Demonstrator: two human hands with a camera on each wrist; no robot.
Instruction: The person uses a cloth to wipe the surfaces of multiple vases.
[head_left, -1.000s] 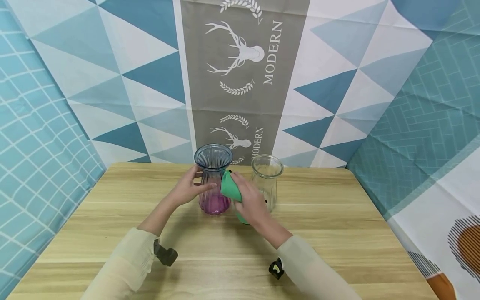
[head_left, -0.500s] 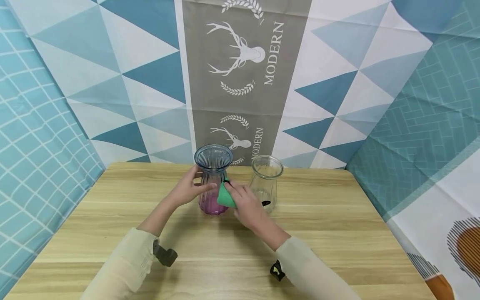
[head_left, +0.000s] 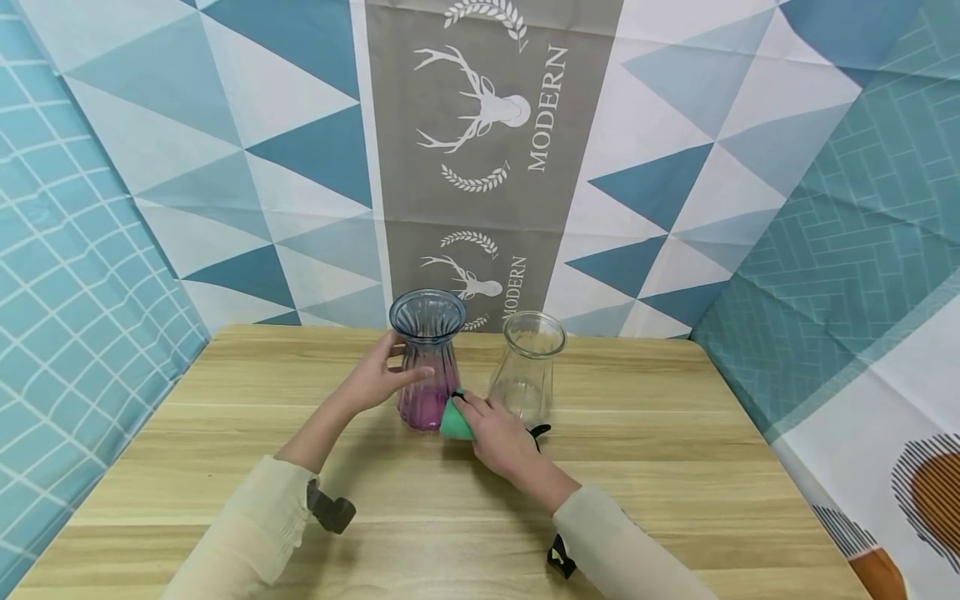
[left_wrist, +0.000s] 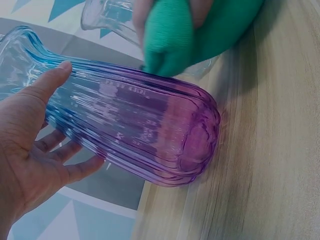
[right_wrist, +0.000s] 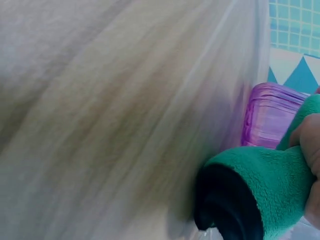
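Observation:
A ribbed glass vase (head_left: 429,367), blue at its flared rim and purple at the base, stands upright on the table. My left hand (head_left: 378,375) holds it from the left, thumb across the front and fingers behind, as the left wrist view also shows. My right hand (head_left: 498,433) grips a bunched green cloth (right_wrist: 270,185) with black edging and presses it to the lower right side of the vase. In the left wrist view the cloth (left_wrist: 170,40) touches the purple part. Part of the cloth is hidden under my right hand.
A clear glass vase (head_left: 531,367) stands upright just right of the coloured one, close behind my right hand. The wooden table (head_left: 300,542) ends at a patterned fabric wall (head_left: 315,167) right behind both vases.
My right hand has moved the cloth down the right side of the coloured vase, from its middle to near its base. My left hand has kept its place.

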